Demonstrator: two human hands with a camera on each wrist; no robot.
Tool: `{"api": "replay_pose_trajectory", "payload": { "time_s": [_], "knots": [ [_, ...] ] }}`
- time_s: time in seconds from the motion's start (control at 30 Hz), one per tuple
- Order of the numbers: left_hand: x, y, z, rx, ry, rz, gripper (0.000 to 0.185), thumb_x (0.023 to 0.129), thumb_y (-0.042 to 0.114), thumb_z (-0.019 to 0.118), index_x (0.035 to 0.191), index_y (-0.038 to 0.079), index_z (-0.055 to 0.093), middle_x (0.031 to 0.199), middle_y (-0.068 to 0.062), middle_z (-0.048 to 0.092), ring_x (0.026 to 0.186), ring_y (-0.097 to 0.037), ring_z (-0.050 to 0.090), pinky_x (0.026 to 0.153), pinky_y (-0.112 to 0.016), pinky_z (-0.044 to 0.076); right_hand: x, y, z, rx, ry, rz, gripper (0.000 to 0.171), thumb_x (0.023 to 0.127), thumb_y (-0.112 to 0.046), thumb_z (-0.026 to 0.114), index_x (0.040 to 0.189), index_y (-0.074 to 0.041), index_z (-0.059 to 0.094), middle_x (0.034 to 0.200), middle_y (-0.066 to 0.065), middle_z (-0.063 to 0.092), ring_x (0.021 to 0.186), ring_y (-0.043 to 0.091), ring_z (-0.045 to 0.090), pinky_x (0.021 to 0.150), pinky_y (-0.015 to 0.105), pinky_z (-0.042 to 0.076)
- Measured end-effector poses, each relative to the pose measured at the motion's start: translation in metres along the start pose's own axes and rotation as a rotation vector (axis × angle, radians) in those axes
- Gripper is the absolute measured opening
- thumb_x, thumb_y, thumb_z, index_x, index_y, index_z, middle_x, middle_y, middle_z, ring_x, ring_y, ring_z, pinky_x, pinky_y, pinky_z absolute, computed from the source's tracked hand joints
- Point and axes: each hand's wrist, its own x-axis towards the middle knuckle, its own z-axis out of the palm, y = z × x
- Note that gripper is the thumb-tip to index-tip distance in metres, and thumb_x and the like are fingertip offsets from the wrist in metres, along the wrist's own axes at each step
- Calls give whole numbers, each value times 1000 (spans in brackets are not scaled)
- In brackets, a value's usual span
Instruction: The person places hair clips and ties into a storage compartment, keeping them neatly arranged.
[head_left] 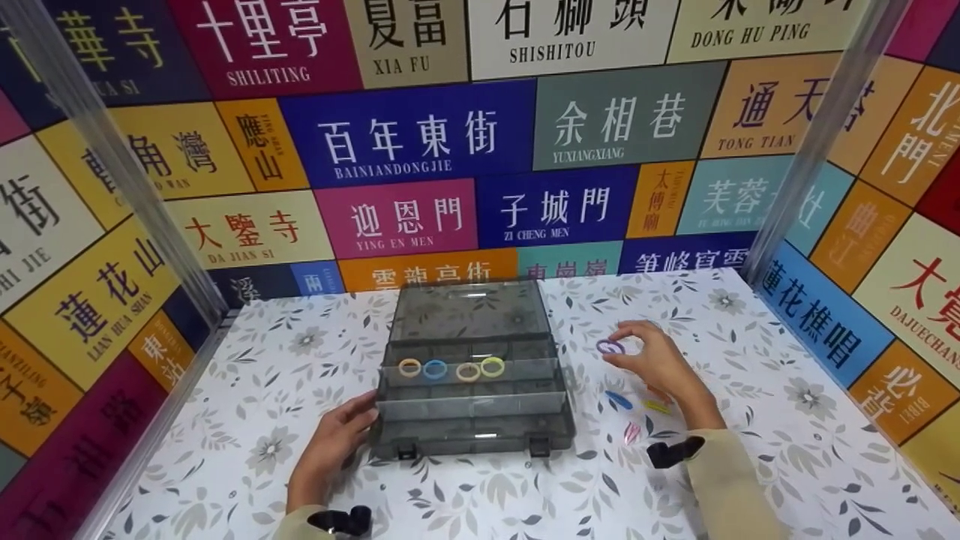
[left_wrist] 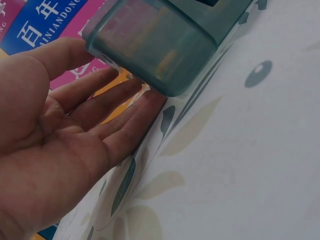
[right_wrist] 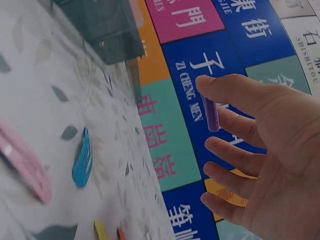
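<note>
Nearest me, the left hand (head_left: 335, 441) lies with fingers (left_wrist: 112, 102) straight and relaxed against the front left corner of the smoky grey organiser box (head_left: 472, 409) on the flowered bench (head_left: 247, 420). To the box's right, the right hand (head_left: 654, 362) hovers above the bench, thumb and forefinger pinching a small purple ring (head_left: 610, 346), other fingers loosely spread. Four coloured rings (head_left: 451, 369) sit inside the box.

Head view looks down from afar; both wrist views, close, share the organizer box (head_left: 472, 367).
</note>
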Motion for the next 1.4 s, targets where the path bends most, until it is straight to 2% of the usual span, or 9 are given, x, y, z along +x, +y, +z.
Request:
{"api": "replay_pose_trajectory", "payload": {
  "time_s": [0.37, 0.63, 0.83, 1.07, 1.3, 1.4],
  "knots": [
    [0, 3, 1, 0, 8, -29, 49, 100, 18, 60, 147, 5, 50, 154, -20, 45, 143, -39, 43, 114, -54, 43, 34, -49, 14, -34, -5, -145, 33, 86, -26, 80, 111, -8, 71, 147, 17, 51, 140, 42, 42, 112, 60, 40],
    [0, 2, 2, -26, 5, -29, 49, 100, 17, 61, 146, 5, 51, 155, -19, 45, 143, -38, 43, 114, -53, 43, 57, -71, 31, -41, -51, -214, 33, 86, -26, 80, 110, -7, 71, 144, 18, 54, 136, 41, 47, 110, 58, 43],
    [-1, 3, 0, -9, 5, -41, 50, 100, 19, 62, 147, 6, 50, 155, -19, 45, 143, -39, 43, 114, -54, 42, 71, -82, 46, -75, -104, -245, 29, 85, -26, 81, 108, -10, 72, 135, 16, 58, 131, 38, 51, 110, 56, 43],
    [0, 3, 1, -13, 5, -26, 48, 100, 16, 61, 146, 5, 52, 155, -18, 45, 142, -38, 44, 114, -53, 43, 83, -90, 65, -80, -189, -230, 28, 86, -27, 80, 109, -11, 74, 138, 16, 57, 133, 38, 49, 113, 56, 41],
    [0, 2, 0, -12, -5, -36, 48, 101, 16, 59, 147, 7, 51, 154, -19, 46, 142, -37, 45, 113, -54, 43, 92, -89, 84, -112, -165, -350, 26, 82, -21, 83, 100, -4, 76, 128, 22, 63, 122, 40, 57, 110, 54, 44],
    [0, 3, 0, -14, -2, -39, 48, 100, 17, 59, 147, 6, 51, 154, -19, 46, 141, -37, 46, 112, -54, 44, 94, -87, 90, -122, -183, -349, 25, 80, -21, 84, 98, -5, 77, 130, 22, 62, 123, 40, 57, 110, 54, 44]
  ]
}}
